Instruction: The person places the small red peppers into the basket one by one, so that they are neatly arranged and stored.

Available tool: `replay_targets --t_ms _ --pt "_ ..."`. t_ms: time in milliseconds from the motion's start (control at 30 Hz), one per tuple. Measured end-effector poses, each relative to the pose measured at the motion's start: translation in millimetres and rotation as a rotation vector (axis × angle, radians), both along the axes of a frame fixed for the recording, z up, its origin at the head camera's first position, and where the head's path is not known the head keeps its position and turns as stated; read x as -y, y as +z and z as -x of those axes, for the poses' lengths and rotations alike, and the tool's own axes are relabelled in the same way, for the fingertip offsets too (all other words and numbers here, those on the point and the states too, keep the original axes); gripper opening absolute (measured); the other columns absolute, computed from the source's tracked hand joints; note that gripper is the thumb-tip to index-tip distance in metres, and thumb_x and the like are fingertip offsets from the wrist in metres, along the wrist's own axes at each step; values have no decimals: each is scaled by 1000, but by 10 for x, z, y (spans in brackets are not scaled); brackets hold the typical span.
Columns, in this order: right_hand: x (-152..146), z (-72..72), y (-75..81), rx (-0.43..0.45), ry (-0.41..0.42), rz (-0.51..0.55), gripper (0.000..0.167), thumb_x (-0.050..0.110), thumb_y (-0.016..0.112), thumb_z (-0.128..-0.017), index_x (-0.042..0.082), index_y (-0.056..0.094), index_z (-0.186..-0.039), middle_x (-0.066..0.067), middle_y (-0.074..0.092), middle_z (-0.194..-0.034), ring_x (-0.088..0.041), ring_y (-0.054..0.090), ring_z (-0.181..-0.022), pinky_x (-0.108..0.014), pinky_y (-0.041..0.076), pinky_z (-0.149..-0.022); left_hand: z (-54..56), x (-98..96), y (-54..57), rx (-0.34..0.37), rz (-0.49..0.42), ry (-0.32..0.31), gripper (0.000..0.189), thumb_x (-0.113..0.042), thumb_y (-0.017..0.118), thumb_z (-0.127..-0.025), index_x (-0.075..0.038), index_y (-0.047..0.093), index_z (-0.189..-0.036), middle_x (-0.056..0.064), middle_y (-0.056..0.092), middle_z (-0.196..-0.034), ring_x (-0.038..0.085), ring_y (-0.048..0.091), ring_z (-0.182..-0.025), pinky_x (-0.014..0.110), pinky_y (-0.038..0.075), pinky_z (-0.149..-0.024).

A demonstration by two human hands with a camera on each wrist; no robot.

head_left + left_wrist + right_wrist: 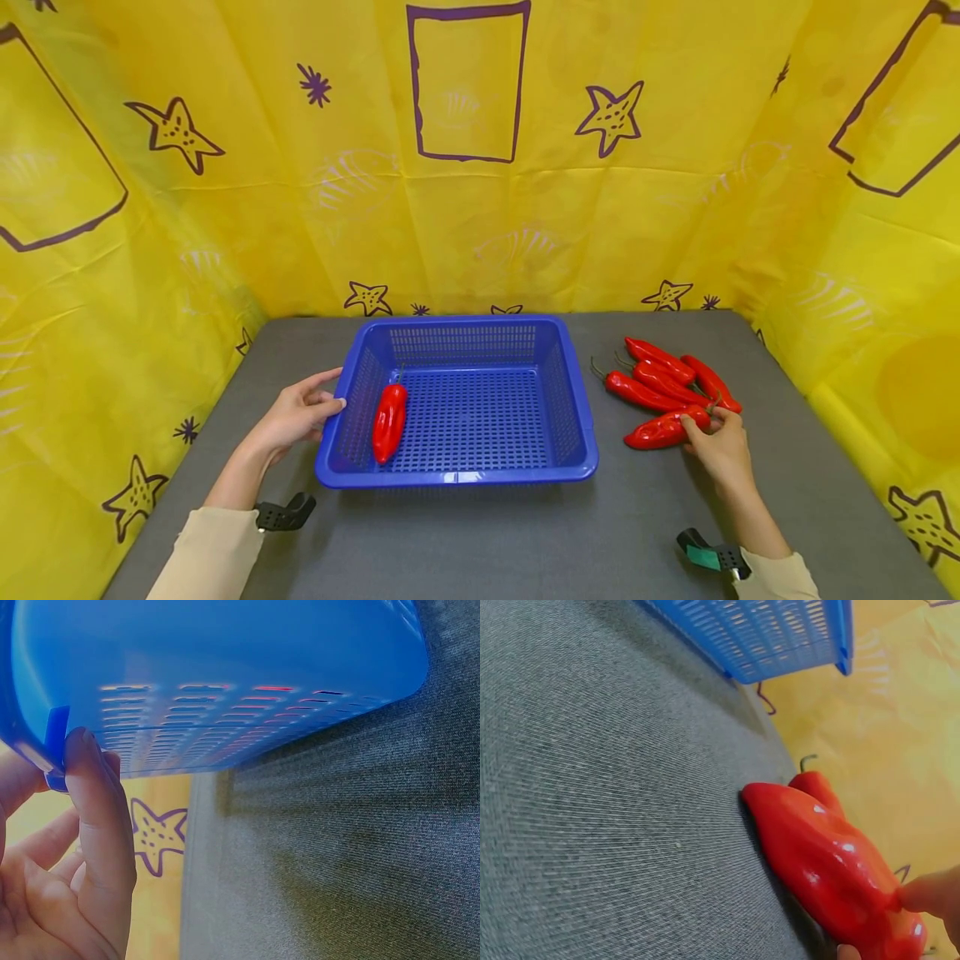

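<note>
A blue plastic basket (457, 477) with slotted sides stands on the grey table, one red pepper (389, 423) lying inside near its left wall. My left hand (294, 412) holds the basket's left rim; the left wrist view shows the thumb (97, 795) against the rim's edge. Right of the basket, my right hand (720, 450) pinches the nearest red pepper (663, 428) by its stem end. That pepper (821, 859) rests on the table in the right wrist view, where only fingertips of the hand show.
Several more red peppers (660, 383) lie in a loose group just behind the pinched one. Yellow cloth (480, 242) with starfish drawings hangs around the back and sides of the grey table (480, 542). A black wrist strap mount (285, 512) sits by the left cuff.
</note>
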State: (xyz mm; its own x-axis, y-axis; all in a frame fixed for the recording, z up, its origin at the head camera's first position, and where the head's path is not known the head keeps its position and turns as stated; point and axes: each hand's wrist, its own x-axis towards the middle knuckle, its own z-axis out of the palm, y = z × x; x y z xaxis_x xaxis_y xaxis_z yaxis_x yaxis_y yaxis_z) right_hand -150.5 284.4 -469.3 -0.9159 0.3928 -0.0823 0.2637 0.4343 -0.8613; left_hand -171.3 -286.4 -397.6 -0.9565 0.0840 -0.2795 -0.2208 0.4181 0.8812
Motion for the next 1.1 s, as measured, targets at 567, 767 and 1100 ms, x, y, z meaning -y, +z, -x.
replay_targets --t_ms 567,767,1100 --pt "-90 -56 0 60 53 -57 57 27 47 -93 -7 28 -136 -28 39 -129 -39 39 -114 -25 38 -77 -9 13 6 21 -1 6 68 -20 59 -90 -12 22 -147 17 61 -102 22 65 -80 41 56 -68" --pt "-151 -75 10 43 103 -158 50 23 45 -94 -4 35 -135 -29 45 -125 -40 46 -109 -36 40 -79 -7 10 3 22 -4 2 68 -20 59 -90 -13 22 -147 17 61 -101 22 65 -79 40 57 -68" --pt "-232 -46 10 -25 200 -354 39 18 45 -93 0 47 -128 -32 50 -120 -44 49 -98 -50 39 -76 2 6 12 16 -14 0 67 -18 60 -90 -12 24 -146 15 62 -97 23 64 -77 40 57 -66"
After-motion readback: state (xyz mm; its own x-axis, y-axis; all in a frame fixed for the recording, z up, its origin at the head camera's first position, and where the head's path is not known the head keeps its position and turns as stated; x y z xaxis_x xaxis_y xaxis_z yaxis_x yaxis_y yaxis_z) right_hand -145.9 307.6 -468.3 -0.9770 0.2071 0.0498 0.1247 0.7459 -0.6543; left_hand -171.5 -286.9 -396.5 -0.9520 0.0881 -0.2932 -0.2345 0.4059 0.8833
